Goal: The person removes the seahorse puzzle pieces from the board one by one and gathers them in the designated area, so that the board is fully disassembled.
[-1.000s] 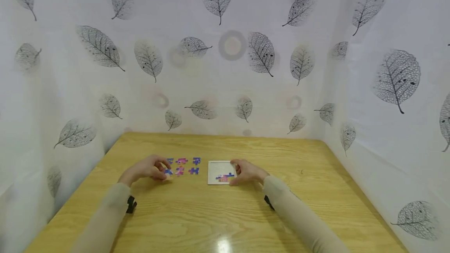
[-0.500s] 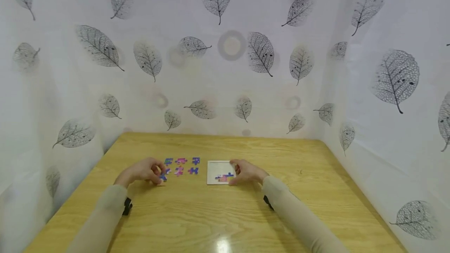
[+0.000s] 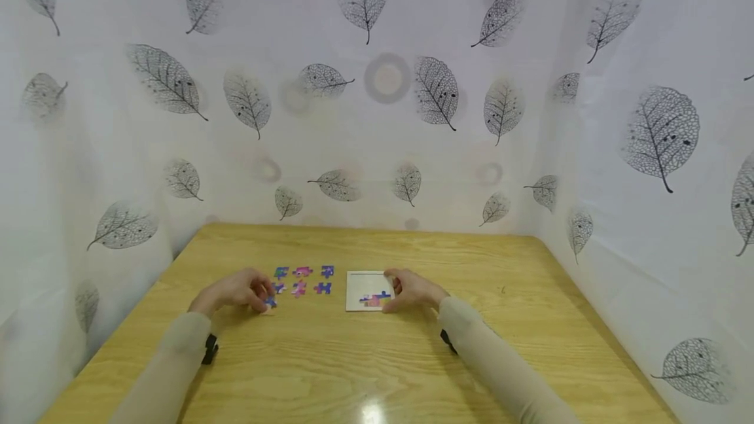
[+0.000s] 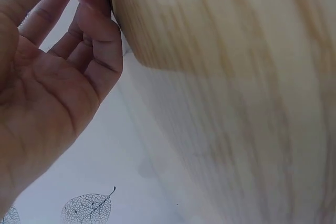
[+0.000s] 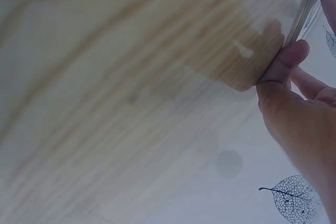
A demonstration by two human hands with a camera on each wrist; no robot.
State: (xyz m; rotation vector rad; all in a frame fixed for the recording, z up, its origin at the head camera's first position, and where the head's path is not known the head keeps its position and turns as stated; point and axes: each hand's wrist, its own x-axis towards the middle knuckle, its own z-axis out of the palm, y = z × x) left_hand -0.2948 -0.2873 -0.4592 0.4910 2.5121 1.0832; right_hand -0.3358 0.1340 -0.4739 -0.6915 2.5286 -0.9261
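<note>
In the head view my left hand (image 3: 235, 292) is low over the table, its fingertips pinching a blue jigsaw puzzle piece (image 3: 270, 303) at the near left of a group of loose pieces. In the left wrist view the curled fingers (image 4: 100, 40) meet the tabletop, and the piece is mostly hidden. My right hand (image 3: 414, 290) grips the right side of a square white puzzle tray (image 3: 360, 283), thumb at the near corner and fingers at the far one. Several joined pieces (image 3: 375, 299) fill the tray's lower right part. The right wrist view shows the thumb (image 5: 291, 59) against the tray's edge.
Two rows of loose puzzle pieces, among them a pink one (image 3: 302, 271) and a blue one (image 3: 323, 288), lie between the left hand and the tray. The wooden table (image 3: 330, 358) ends at a leaf-printed curtain (image 3: 377, 149) behind and at both sides.
My left hand has drawn back to the left and toward me, the blue piece moving with it and away from the other pieces. The right hand stays on the tray.
</note>
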